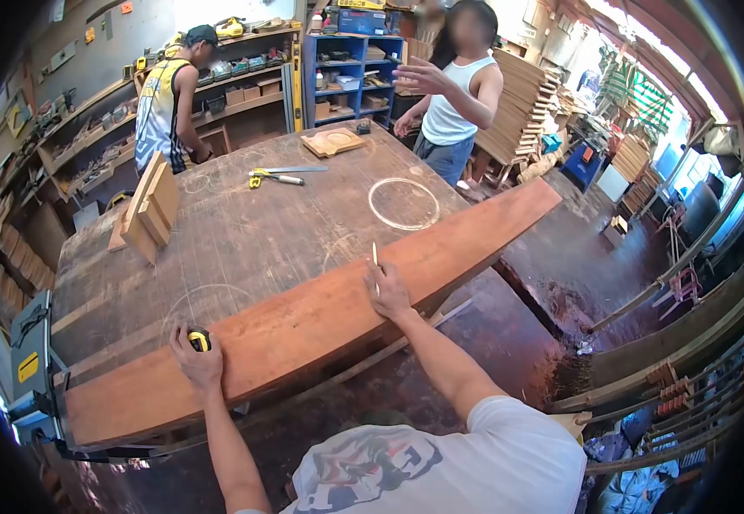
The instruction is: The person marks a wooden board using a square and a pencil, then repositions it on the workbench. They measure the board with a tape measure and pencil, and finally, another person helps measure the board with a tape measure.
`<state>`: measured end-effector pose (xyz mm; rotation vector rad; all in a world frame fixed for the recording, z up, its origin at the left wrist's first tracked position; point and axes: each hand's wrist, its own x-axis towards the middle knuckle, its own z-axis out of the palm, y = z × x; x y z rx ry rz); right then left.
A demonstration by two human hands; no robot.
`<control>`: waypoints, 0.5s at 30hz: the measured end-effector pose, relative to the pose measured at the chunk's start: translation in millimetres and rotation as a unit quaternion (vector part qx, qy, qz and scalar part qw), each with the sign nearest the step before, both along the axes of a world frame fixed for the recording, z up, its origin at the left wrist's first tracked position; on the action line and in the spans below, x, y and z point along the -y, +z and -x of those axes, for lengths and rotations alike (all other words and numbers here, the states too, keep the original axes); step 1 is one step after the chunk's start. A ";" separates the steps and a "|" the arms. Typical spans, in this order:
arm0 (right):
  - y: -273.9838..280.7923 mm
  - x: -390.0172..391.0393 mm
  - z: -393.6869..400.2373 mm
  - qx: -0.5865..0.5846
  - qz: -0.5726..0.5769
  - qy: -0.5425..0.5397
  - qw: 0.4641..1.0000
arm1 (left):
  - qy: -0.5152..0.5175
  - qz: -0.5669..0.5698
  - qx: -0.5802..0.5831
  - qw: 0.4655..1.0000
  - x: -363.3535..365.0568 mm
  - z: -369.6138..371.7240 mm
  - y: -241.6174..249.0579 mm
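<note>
A long reddish-brown plank (303,324) lies along the near edge of the worktable, its right end jutting past the table. My left hand (194,358) rests on the plank's left part, fingers closed around a yellow and black tape measure (199,341). Farther right, my right hand (386,291) is over the plank and grips a pencil (374,254), its tip pointing up and away from me. Part of the tape measure is hidden by my fingers.
On the worktable (286,231) are a combination square (291,170), a carved wooden piece (333,142) and upright wooden boards (151,210). Two people stand beyond it, one at left (169,107), one at right (460,94) with a hand raised. Blue shelving (357,77) stands behind.
</note>
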<state>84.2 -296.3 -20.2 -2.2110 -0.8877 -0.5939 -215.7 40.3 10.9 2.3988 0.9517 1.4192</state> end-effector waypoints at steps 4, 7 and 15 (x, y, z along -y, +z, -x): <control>0.2 -0.9 0.1 0.006 0.026 0.006 1.000 | 0.015 0.038 -0.005 0.999 2.8 2.9 0.3; 3.3 0.7 -0.2 0.000 0.033 -0.002 0.999 | 0.022 0.072 0.005 0.997 10.0 1.2 5.1; 2.2 2.2 2.0 0.001 0.016 -0.017 1.000 | 0.021 0.106 -0.020 0.994 3.3 0.8 -5.7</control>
